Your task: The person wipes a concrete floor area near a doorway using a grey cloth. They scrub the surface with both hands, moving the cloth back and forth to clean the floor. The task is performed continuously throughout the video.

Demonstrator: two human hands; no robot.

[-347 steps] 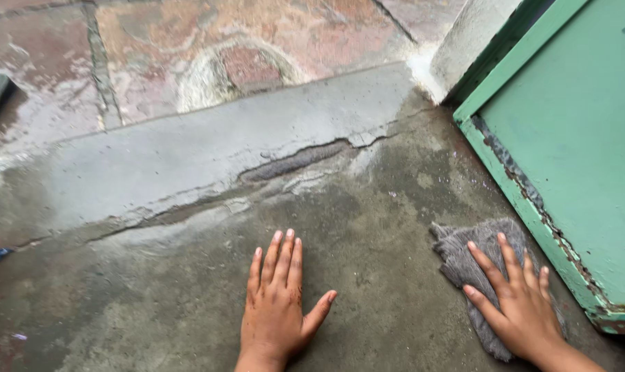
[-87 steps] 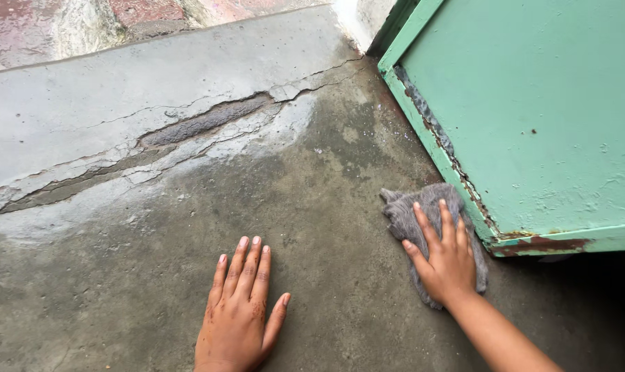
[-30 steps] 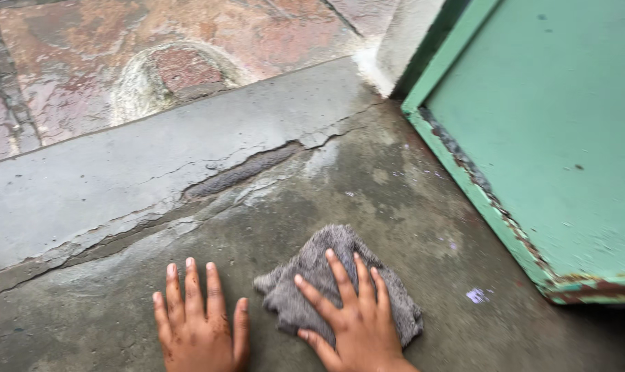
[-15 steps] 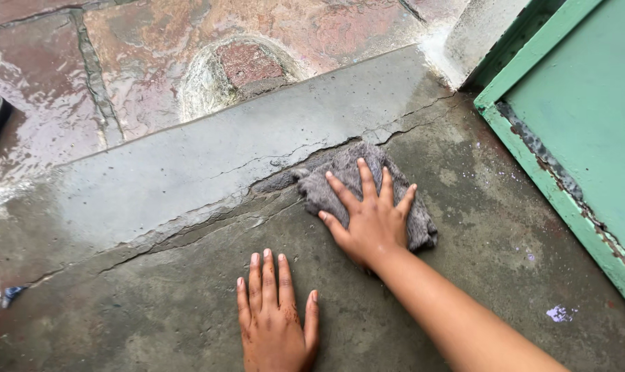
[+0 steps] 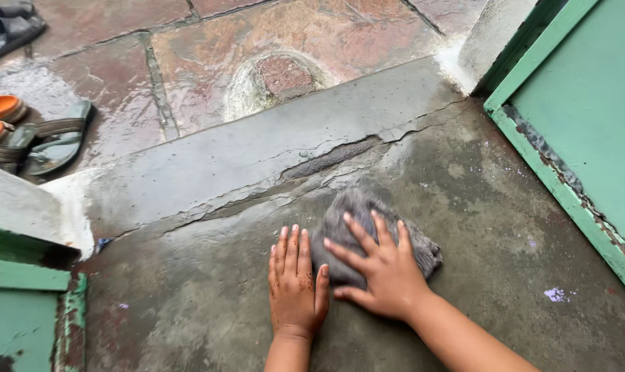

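Where cracked, wet concrete floor (image 5: 209, 303)

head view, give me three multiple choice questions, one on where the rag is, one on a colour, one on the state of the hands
1. Where does the grey rag lie?
A. on the concrete floor, under the right hand
B. draped over the door
C. on the sandals

2. What colour is the metal door?
A. red
B. green
C. white

3. How does the left hand rest?
A. clenched in a fist
B. holding a sandal
C. flat on the floor, fingers together

Answers:
1. A: the right hand presses on the rag with spread fingers, on the floor below the crack.
2. B: the panel and its frame are green, with worn patches along the edge.
3. C: the palm lies flat, beside the rag.
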